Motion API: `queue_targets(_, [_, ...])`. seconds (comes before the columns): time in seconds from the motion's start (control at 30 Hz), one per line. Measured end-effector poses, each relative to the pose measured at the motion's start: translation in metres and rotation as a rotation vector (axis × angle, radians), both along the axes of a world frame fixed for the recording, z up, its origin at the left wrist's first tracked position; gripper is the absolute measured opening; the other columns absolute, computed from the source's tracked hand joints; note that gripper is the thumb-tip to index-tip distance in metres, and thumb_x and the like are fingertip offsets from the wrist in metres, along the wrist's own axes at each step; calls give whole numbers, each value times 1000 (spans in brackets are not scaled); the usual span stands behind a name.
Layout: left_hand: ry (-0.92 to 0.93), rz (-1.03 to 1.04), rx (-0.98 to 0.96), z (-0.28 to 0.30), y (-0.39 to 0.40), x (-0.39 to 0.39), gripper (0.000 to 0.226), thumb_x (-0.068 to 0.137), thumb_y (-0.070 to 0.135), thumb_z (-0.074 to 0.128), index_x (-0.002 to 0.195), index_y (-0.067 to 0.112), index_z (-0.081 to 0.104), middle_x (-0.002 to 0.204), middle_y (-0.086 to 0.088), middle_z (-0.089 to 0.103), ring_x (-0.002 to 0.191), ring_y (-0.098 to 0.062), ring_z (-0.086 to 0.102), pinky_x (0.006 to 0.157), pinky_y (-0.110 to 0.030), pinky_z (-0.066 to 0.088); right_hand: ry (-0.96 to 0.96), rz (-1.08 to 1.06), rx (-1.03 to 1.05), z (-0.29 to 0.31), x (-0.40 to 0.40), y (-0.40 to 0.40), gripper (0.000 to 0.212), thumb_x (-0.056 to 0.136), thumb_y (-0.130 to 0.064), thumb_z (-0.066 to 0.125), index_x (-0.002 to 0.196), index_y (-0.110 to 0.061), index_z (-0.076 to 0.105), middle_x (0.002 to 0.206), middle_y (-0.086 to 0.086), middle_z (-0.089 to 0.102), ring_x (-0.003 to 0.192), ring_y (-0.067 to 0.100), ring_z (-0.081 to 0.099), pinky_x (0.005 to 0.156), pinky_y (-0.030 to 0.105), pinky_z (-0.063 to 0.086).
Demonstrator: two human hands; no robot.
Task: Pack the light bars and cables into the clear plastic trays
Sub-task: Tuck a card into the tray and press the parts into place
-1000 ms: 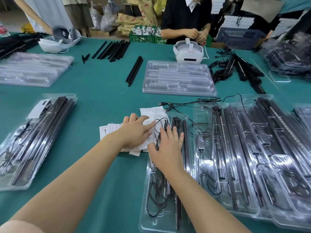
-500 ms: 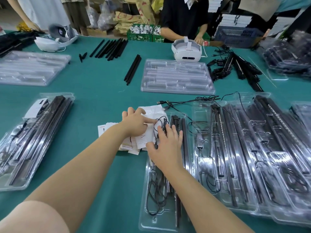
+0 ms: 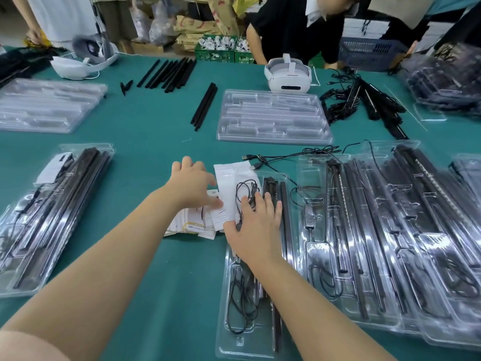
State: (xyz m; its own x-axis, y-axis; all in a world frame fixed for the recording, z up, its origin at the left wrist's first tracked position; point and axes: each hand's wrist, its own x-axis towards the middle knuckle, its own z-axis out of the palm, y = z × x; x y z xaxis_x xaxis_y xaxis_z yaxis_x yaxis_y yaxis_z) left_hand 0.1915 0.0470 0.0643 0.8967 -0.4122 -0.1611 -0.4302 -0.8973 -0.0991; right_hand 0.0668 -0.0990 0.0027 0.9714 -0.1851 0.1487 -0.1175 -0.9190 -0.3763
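Observation:
A clear plastic tray (image 3: 234,334) lies in front of me, holding a coiled black cable (image 3: 238,295) and black light bars (image 3: 285,204). My right hand (image 3: 256,222) presses flat on the tray's upper part, fingers straight over a looped cable (image 3: 247,187). My left hand (image 3: 192,186) hovers with spread fingers over a stack of white paper leaflets (image 3: 192,226), its thumb touching a white sheet (image 3: 231,178) beside the tray.
Filled trays overlap to the right (image 3: 390,230) and one lies at the left (image 3: 52,212). An empty tray (image 3: 273,118) sits ahead, loose black bars (image 3: 204,105) beside it, loose USB cables (image 3: 286,155) near. Headsets (image 3: 287,74) and a person in black stand opposite.
My left hand has shifted a little left and away over the leaflets and its fingers have spread. My right hand stays pressed on the tray.

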Motion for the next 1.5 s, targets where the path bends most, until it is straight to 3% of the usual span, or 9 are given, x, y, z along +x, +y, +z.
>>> queue_targets(0.17, [6,-4,126,-4,-2,-3,79,68,90,52,124,35,61,120,3,51,113,-26,32,97,-41,28,4,0,-1,2,0,0,77,83,-52,32,150,-15,43,160,19,29,152,34,11,123,55,-5])
queue_targets(0.5, [-74,3,-6,-7,1,-2,63,76,78,60,120,33,60,111,8,59,108,-21,37,91,-39,28,12,12,19,3,-1,0,72,88,-50,39,151,-15,39,161,18,26,153,33,8,123,54,-7])
queue_targets(0.67, [-119,-42,-252,-6,0,-4,36,81,48,74,102,27,54,102,7,57,105,-21,44,87,-36,36,20,13,16,2,-1,0,72,89,-50,39,152,-14,37,162,18,24,153,33,6,122,54,-8])
queue_targets(0.87, [105,130,-819,9,-4,-10,16,88,26,72,84,32,58,82,0,68,72,-22,65,60,-34,58,28,14,7,1,0,1,75,89,-49,32,154,-13,33,163,20,21,153,34,3,122,54,-12])
queue_targets(0.97, [134,166,-865,11,-9,-8,8,91,26,67,98,30,65,84,-7,65,58,-19,63,52,-29,54,18,13,12,0,0,1,74,89,-47,31,153,-11,34,162,21,22,153,34,4,121,54,-13])
queue_targets(1.1, [124,204,-742,4,-19,-7,31,99,24,56,130,24,58,80,2,54,66,-13,51,55,-27,39,16,15,16,-1,1,1,75,89,-48,30,154,-9,32,162,21,22,153,34,3,121,54,-14])
queue_targets(1.27, [215,247,-688,1,-24,-9,41,102,18,45,142,29,47,120,-12,60,107,-30,56,84,-41,51,17,16,26,-1,1,1,77,88,-47,28,154,-9,30,163,20,20,154,33,2,121,53,-15])
queue_targets(1.4, [128,282,-911,5,-19,-5,33,99,6,46,115,29,63,91,-3,63,65,-20,51,56,-28,42,17,16,23,-2,1,1,75,89,-46,30,154,-8,31,162,21,21,153,35,3,121,55,-12])
queue_targets(1.5, [41,279,-975,7,-14,-3,22,99,12,54,102,22,73,65,-2,48,52,-17,35,50,-24,32,11,17,27,-2,1,1,75,89,-46,32,153,-8,32,162,22,22,153,35,4,121,55,-12])
